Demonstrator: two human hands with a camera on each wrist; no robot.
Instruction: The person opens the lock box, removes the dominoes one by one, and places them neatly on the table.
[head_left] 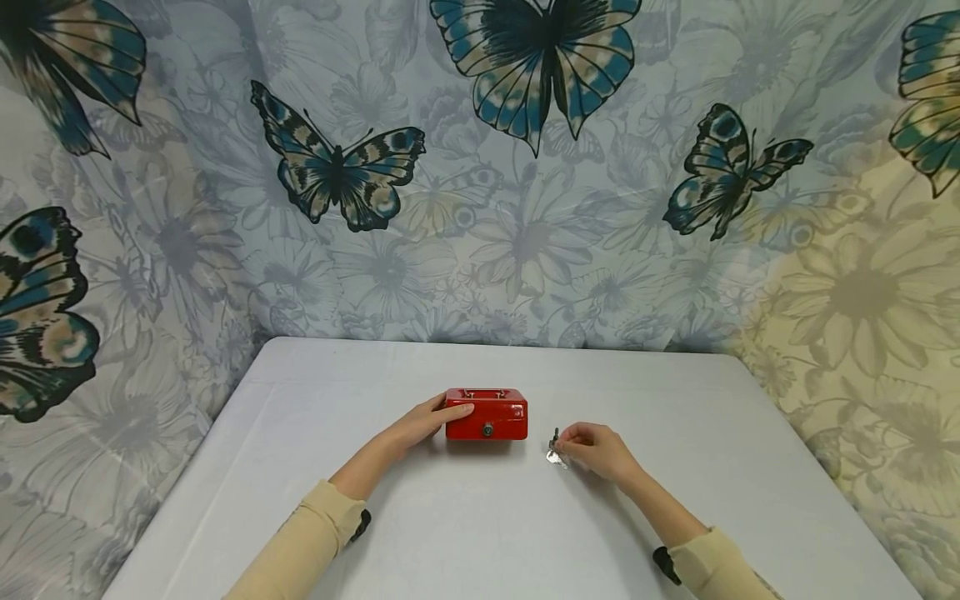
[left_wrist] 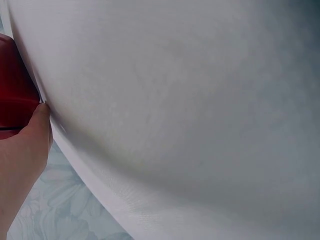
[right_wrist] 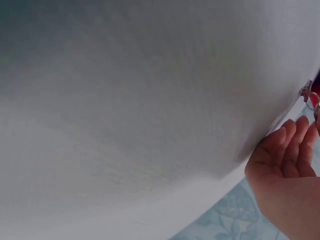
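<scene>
Red cash box [head_left: 486, 417]: set lid up on the white table [head_left: 480, 517], between the two hands; long axis laid left to right, the lock face turned to the near side. A round keyhole lock [head_left: 488, 430] is fitted in that face; a slim handle [head_left: 482, 394] is mounted on the lid, along the long axis. The box is gripped at its left end by the left hand [head_left: 427, 422], the thumb laid over the near face; the remaining fingers are largely hidden. To the right of the box, apart from it and slightly nearer, a small bunch of keys [head_left: 556, 455] is pinched between the fingertips of the right hand [head_left: 597, 448]; the exact direction of the keys cannot be told. Beyond the box, past the table's far edge, a butterfly-and-flower-patterned backdrop [head_left: 525, 258] is hung.
</scene>
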